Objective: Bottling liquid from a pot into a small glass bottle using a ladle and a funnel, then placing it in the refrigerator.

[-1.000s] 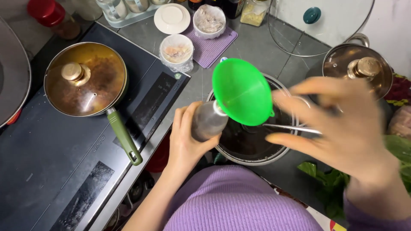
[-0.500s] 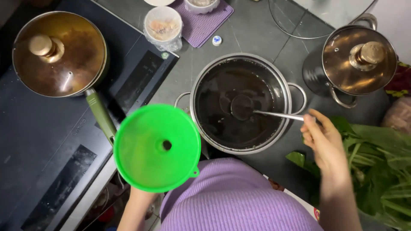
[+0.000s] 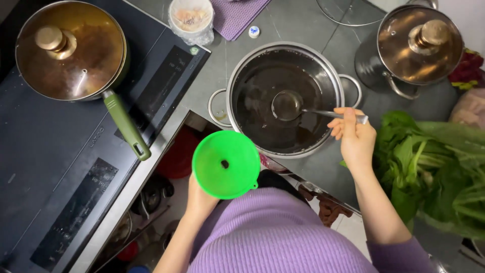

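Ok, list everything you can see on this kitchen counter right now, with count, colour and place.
Steel stockpot of dark liquid: one, silver, centre counter.
Metal ladle: one, silver, bowl in the dark liquid.
Green plastic funnel: one, bright green, off the counter edge, above the left hand.
Green-handled saucepan with glass lid: one, bronze-tinted lid, on the black cooktop, top left.
Lidded steel pot: one, silver, top right.
Clear plastic tub: one, top centre.
Purple mat: one, top centre.
Small bottle cap: one, white and blue, beside the mat.
Leafy greens: one bunch, green, right.
Purple knitted sweater: one, bottom centre.
Left hand: under the funnel.
Right hand: fingers on the ladle handle.
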